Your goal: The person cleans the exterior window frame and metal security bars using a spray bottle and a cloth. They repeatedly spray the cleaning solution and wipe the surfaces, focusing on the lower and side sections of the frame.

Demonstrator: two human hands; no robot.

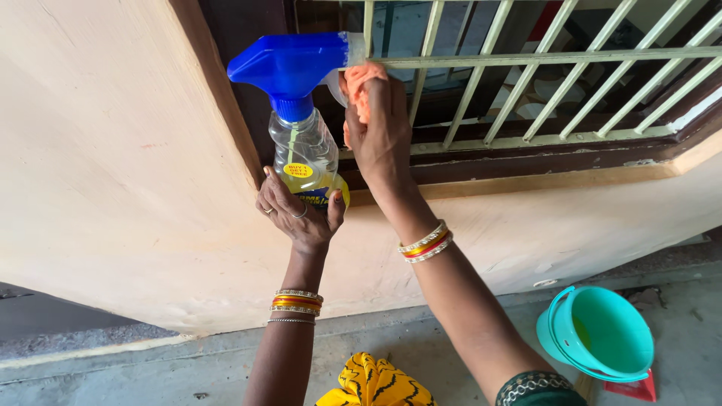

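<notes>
My left hand [299, 212] grips the base of a clear spray bottle [304, 150] with yellowish liquid and a blue trigger head [289, 66], held upright against the wall beside a window. Its nozzle points right toward the pale green metal window grille [526, 59]. My right hand [382, 128] presses an orange cloth [361, 83] against the left end of the grille's horizontal bar, just to the right of the bottle's nozzle. Both wrists wear bangles.
A cream plastered wall [113, 165] surrounds the dark brown window frame [541, 154]. On the grey floor at lower right stands a teal plastic bucket [602, 334] with a red object beside it. Yellow patterned fabric [374, 383] shows at the bottom centre.
</notes>
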